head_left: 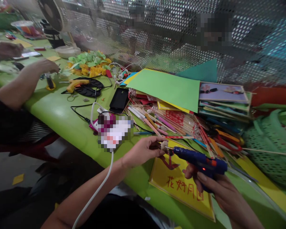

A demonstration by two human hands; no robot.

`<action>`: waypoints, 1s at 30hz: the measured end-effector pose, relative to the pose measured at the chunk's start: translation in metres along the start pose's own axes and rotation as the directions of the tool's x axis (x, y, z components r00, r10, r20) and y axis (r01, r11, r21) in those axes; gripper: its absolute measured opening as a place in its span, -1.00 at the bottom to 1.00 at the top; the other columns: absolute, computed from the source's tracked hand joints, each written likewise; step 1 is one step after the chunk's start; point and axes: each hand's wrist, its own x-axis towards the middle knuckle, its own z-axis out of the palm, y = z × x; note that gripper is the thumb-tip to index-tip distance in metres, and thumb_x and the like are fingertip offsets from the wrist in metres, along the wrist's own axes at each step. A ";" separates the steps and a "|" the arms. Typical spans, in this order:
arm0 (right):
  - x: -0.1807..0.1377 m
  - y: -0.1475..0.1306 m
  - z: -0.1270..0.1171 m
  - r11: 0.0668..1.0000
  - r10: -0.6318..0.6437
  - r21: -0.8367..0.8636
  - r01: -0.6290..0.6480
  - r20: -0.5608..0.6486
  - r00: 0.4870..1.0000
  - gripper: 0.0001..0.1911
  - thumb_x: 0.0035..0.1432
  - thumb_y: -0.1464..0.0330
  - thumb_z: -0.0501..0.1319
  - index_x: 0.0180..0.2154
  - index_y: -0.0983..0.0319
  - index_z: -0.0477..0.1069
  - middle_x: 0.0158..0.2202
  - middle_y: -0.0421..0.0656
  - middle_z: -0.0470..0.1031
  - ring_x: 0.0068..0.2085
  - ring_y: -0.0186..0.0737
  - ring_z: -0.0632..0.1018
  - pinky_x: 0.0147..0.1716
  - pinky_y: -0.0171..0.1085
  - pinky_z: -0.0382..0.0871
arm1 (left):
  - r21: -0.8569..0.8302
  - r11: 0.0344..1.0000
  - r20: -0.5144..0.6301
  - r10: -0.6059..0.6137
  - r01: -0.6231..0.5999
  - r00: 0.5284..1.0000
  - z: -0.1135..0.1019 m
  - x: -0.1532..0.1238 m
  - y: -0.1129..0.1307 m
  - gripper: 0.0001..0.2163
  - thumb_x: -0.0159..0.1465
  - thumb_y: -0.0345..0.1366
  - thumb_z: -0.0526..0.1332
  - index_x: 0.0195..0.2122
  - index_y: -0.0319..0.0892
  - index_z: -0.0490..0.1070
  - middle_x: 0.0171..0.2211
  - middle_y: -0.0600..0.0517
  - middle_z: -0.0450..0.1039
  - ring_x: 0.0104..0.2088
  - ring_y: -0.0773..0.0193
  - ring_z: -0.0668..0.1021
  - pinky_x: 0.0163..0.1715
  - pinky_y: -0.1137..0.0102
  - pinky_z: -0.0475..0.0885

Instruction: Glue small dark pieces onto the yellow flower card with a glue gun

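Head view: near the table's point(62, 111) front edge, right hand point(219, 187) grips the blue glue gun point(200, 160), nozzle touching the small pale piece point(164, 145) pinched by left hand point(143, 152); hot glue could likely burn those fingertips.

Green table point(62, 111) w/ clutter. Black phone point(119, 99) lies on it; all positions rel. to phone. Green paper sheet point(166, 88) just right, over a heap of sticks point(171, 122). Yellow glue gun point(76, 84) left, beside black discs point(90, 89). Green-yellow paper bits point(90, 63) up-left; white fan point(54, 22) farther up-left. Green mesh basket point(269, 146) far right. Co-worker's arm point(21, 84) far left.
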 end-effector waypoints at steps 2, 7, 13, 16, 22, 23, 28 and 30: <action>0.000 0.001 0.000 1.000 -0.009 -0.006 0.009 -0.003 1.000 -0.59 0.17 0.00 0.36 -0.23 0.22 0.60 -0.30 -0.06 0.62 -0.48 -0.26 0.41 -0.42 -0.21 0.37 | 0.001 1.000 -0.002 0.002 -0.002 1.000 0.000 0.000 0.000 -0.45 0.08 -0.12 0.54 0.04 -0.27 0.53 -0.15 -0.14 0.63 -0.23 0.21 0.66 -0.12 0.31 0.52; 0.001 0.001 0.000 1.000 -0.010 -0.015 0.010 -0.004 1.000 -0.56 0.14 -0.04 0.37 -0.26 0.22 0.61 -0.31 -0.07 0.60 -0.48 -0.27 0.41 -0.41 -0.21 0.39 | 0.007 1.000 -0.007 0.005 -0.005 1.000 0.000 0.000 0.000 -0.46 0.09 -0.12 0.54 0.03 -0.26 0.53 -0.15 -0.13 0.63 -0.23 0.22 0.65 -0.12 0.32 0.52; 0.001 -0.004 0.002 0.999 -0.001 -0.033 0.001 0.003 1.000 -0.55 0.13 -0.05 0.37 -0.26 0.22 0.60 -0.33 -0.09 0.58 -0.48 -0.28 0.41 -0.45 -0.24 0.37 | 0.011 1.000 -0.001 0.012 -0.012 1.000 0.001 -0.001 0.002 -0.47 0.08 -0.13 0.54 0.02 -0.25 0.53 -0.17 -0.10 0.63 -0.22 0.24 0.64 -0.13 0.35 0.51; 0.001 -0.006 0.002 1.000 0.003 -0.028 -0.003 -0.001 1.000 -0.57 0.12 -0.04 0.39 -0.27 0.21 0.59 -0.35 -0.09 0.58 -0.47 -0.26 0.41 -0.41 -0.21 0.43 | 0.013 1.000 0.000 0.014 -0.014 1.000 0.001 0.000 0.001 -0.49 0.09 -0.14 0.54 0.02 -0.25 0.53 -0.17 -0.11 0.63 -0.21 0.23 0.64 -0.13 0.34 0.51; 0.001 -0.009 0.003 0.999 0.026 -0.036 -0.026 -0.014 1.000 -0.59 0.10 -0.02 0.40 -0.30 0.20 0.59 -0.38 -0.08 0.58 -0.49 -0.22 0.43 -0.36 -0.13 0.50 | 0.015 1.000 -0.001 0.010 -0.010 1.000 0.001 0.000 0.000 -0.49 0.09 -0.14 0.54 0.01 -0.26 0.53 -0.16 -0.12 0.63 -0.20 0.21 0.64 -0.14 0.34 0.51; 0.002 -0.008 0.003 0.999 0.025 -0.036 -0.025 -0.016 1.000 -0.59 0.10 -0.03 0.40 -0.31 0.20 0.59 -0.38 -0.08 0.58 -0.49 -0.23 0.43 -0.37 -0.14 0.49 | 0.017 1.000 0.000 0.009 -0.009 1.000 0.001 0.000 0.000 -0.50 0.09 -0.14 0.54 0.01 -0.26 0.53 -0.16 -0.12 0.63 -0.20 0.21 0.64 -0.14 0.34 0.51; 0.001 -0.005 0.003 0.999 0.013 -0.035 -0.015 -0.035 0.999 -0.57 0.10 -0.04 0.40 -0.30 0.21 0.58 -0.37 -0.09 0.57 -0.48 -0.24 0.43 -0.48 -0.22 0.39 | 0.024 1.000 -0.009 0.011 -0.011 1.000 0.000 0.000 0.000 -0.50 0.09 -0.14 0.54 0.01 -0.24 0.53 -0.15 -0.12 0.63 -0.20 0.20 0.64 -0.13 0.32 0.51; -0.001 -0.003 0.003 0.999 0.009 -0.047 -0.011 -0.046 0.999 -0.56 0.10 -0.04 0.40 -0.29 0.22 0.58 -0.35 -0.08 0.58 -0.46 -0.23 0.45 -0.47 -0.22 0.37 | 0.023 1.000 -0.014 0.012 -0.012 1.000 0.000 0.000 -0.001 -0.49 0.08 -0.14 0.54 0.00 -0.25 0.53 -0.16 -0.12 0.63 -0.22 0.21 0.64 -0.14 0.32 0.52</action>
